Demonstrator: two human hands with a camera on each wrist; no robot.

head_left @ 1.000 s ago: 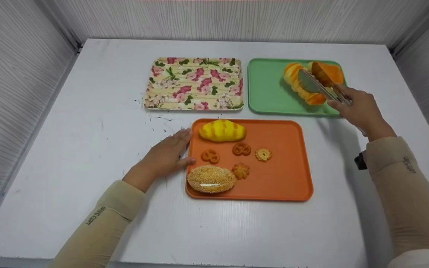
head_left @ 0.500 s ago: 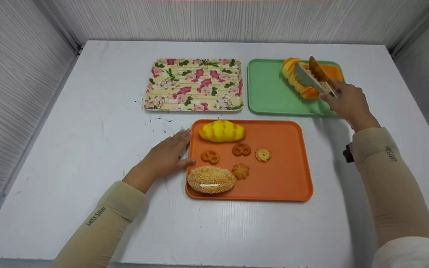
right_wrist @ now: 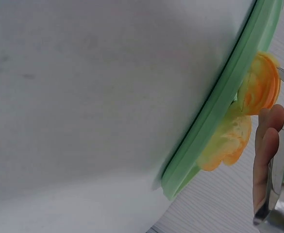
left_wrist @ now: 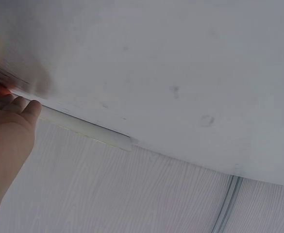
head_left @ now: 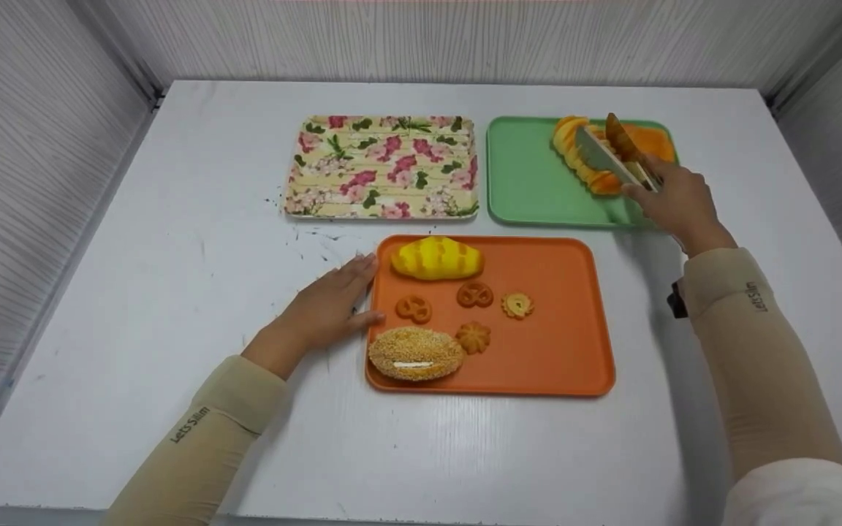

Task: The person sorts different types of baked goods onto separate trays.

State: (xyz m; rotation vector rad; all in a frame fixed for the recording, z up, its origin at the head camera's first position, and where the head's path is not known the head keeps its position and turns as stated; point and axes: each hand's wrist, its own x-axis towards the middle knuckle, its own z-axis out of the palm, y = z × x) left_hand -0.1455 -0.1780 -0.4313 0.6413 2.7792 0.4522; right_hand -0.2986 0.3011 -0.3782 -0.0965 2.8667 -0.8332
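My right hand (head_left: 680,204) grips metal bread tongs (head_left: 607,157) over the green tray (head_left: 531,201). The two blades stand apart. Beside the left blade lies a ridged yellow-orange bread (head_left: 573,150); whether the tongs touch it, I cannot tell. More orange bread (head_left: 651,140) lies right of the tongs, partly hidden by them. In the right wrist view, bread (right_wrist: 229,143) shows above the tray rim, near my curled fingers (right_wrist: 268,145). My left hand (head_left: 322,307) rests with extended fingers against the left edge of the orange tray (head_left: 545,358).
On the orange tray lie a yellow striped bread (head_left: 437,258), a sesame bread (head_left: 416,353), two pretzel-shaped cookies (head_left: 475,294), a flower-shaped cookie (head_left: 473,337) and a round scalloped cookie (head_left: 517,305). A floral tray (head_left: 384,168) stands left of the green one. Panels (head_left: 435,40) wall the table's back and sides.
My right hand and the tongs have shifted left and slightly away from me over the green tray, mostly in the first half second. The left hand has stayed in place.
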